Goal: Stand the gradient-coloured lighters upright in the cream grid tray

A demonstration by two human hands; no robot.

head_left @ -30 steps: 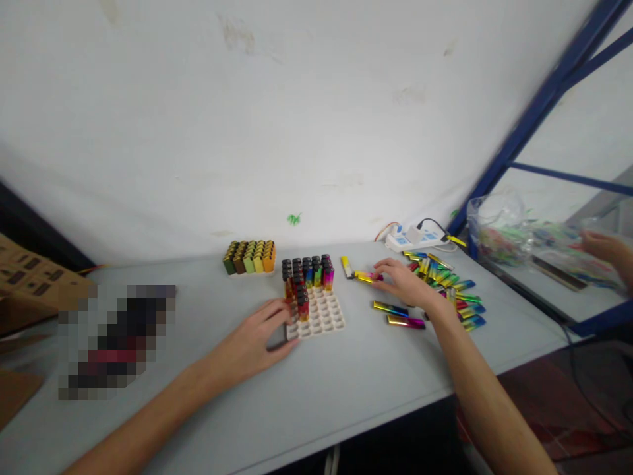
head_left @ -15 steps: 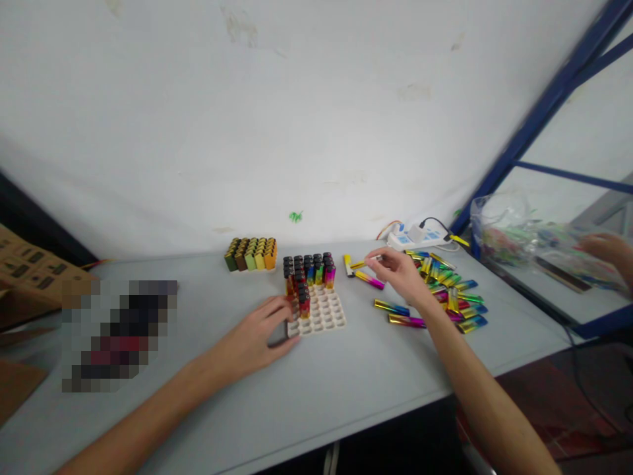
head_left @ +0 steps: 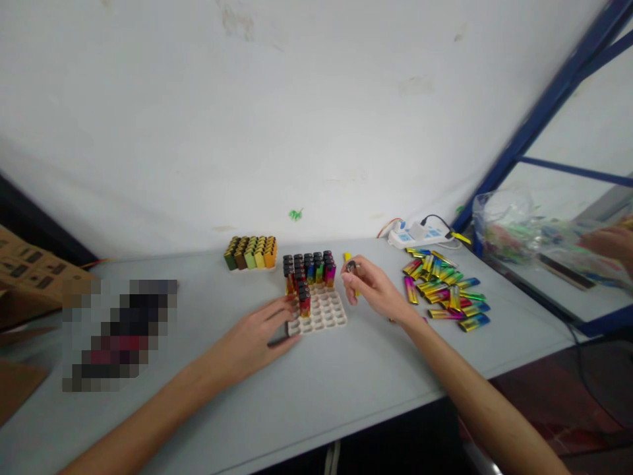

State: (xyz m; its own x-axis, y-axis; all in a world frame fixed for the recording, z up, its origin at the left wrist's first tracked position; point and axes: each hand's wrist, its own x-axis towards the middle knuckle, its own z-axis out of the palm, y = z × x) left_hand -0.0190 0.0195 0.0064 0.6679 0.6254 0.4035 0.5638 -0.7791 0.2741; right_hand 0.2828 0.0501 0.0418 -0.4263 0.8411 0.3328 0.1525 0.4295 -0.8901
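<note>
A white tray (head_left: 329, 313) with rows of round-edged pockets lies mid-table. Upright lighters (head_left: 309, 267) with black tops fill its back rows, and a short column of red ones (head_left: 304, 305) runs forward along its left part. My left hand (head_left: 264, 328) grips the tray's left edge between fingers and thumb, close to the red lighters. Just right of the tray, above the table, my right hand (head_left: 373, 288) is closed on a lighter (head_left: 352, 266); its dark metal top shows at the fingertips and a bit of yellow body below. The fingers cover the rest.
Shiny multicoloured lighters (head_left: 445, 287) lie in a loose pile at right. Behind them is a power strip (head_left: 420, 235). A block of gold-topped lighters (head_left: 250, 253) stands back left. A cardboard box (head_left: 39, 267) is far left. Another person's hand (head_left: 610, 242) shows beyond the blue frame (head_left: 539, 105).
My right hand has moved left and slightly toward me, from beside the pile to the tray's right side, carrying the lighter. My left hand stays at the tray's edge.
</note>
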